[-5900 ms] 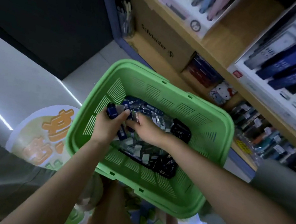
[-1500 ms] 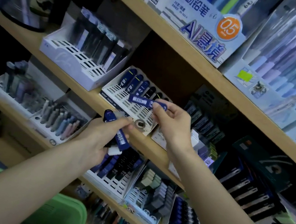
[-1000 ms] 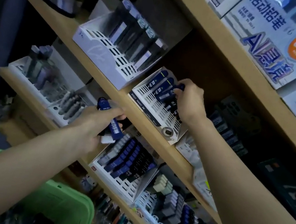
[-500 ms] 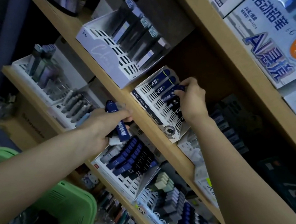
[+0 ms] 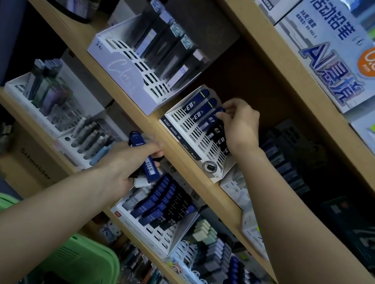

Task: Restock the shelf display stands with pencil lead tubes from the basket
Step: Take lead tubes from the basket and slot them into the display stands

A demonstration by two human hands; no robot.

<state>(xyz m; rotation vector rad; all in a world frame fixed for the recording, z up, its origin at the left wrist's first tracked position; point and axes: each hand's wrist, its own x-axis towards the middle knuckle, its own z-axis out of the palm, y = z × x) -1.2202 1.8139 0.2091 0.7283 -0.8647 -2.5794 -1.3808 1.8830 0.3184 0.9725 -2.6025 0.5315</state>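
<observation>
Stationery aisle: the right hand [image 5: 240,125] is pinching the top of a blue lead tube [image 5: 209,120] that is lying in a white slotted stand [image 5: 205,149]. Two more blue tubes are lying just left of the fingers, and black ones are lying under the wrist. The left hand [image 5: 124,163], lower and nearer, is gripping a bunch of glossy blue tubes [image 5: 150,169] with a white-capped piece beneath. It is hovering in front of the wooden shelf edge [image 5: 179,157]. Up and left of both hands, a taller stand [image 5: 124,70] of flat dark packs is crowding the same shelf. Below the left hand, an HB stand [image 5: 154,237] is sloping outward. The upper board [image 5: 291,70] is running above the right hand, leaving dark open space between. A green perforated plastic basket [image 5: 89,261] is sitting under the left forearm.
</observation>
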